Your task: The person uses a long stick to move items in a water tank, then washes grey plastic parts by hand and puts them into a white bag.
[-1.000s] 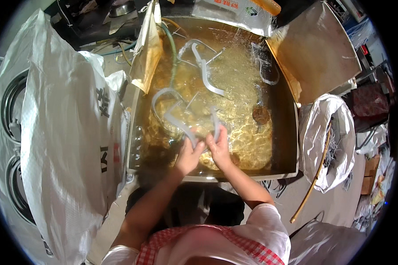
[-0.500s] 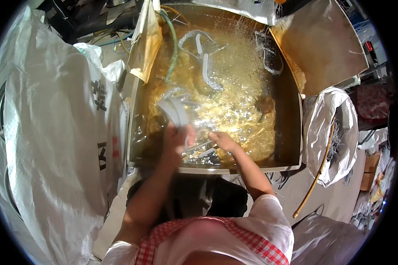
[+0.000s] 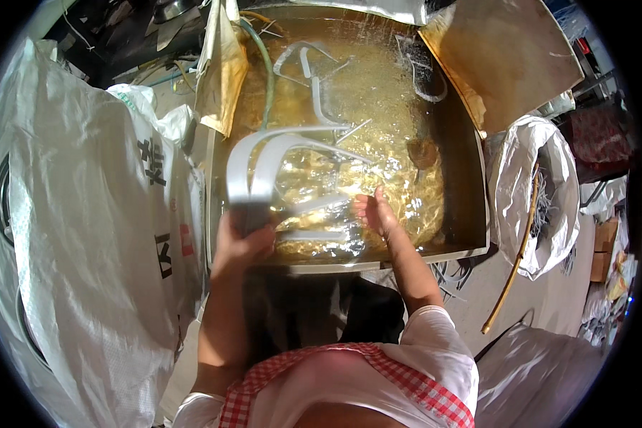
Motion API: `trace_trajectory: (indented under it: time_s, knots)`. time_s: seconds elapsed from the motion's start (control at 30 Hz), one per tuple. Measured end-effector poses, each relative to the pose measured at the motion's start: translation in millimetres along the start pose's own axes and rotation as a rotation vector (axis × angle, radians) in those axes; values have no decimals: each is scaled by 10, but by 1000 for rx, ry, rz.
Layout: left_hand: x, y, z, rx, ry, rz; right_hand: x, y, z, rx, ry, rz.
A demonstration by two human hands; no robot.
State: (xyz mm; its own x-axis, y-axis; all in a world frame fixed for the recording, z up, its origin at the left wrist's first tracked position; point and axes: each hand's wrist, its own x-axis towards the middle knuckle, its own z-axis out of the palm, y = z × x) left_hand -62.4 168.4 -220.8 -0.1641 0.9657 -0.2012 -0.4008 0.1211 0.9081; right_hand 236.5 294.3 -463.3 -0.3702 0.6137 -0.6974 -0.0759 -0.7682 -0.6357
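Note:
My left hand [image 3: 241, 246] is closed around grey, C-shaped curved plastic strips [image 3: 265, 167], lifted above the water at the tub's near left; motion blurs them a little. Their long ends point right, toward my other hand. My right hand [image 3: 375, 214] is over the near middle of the tub, empty, with its fingers apart. Both hands are inside a square tub [image 3: 349, 268] of yellowish-brown water. Farther back in the water lie more grey curved strips [image 3: 319, 103], and a pale loop [image 3: 429, 84] sits at the far right.
A green hose [image 3: 267, 71] runs into the tub at the far left. Large white woven sacks [image 3: 100, 214] crowd the left side. On the right stand an open white sack [image 3: 510, 185] with grey scraps and a brown stick [image 3: 510, 285]. A stained board [image 3: 503, 53] leans over the far right corner.
My left hand has moved left and toward me, and the grey strips it holds have swung out to point right. My right hand has moved slightly right and up, its fingers opened.

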Motion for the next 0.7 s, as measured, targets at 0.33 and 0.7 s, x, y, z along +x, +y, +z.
trace_trajectory:
  time_s: [0.33, 0.7]
  knots:
    - [-151, 24, -257, -100, -349, -165, 168, -390, 772, 337, -69, -261]
    - [77, -228, -271, 689, -195, -122, -638, -1380, 404, 383, -86, -548]
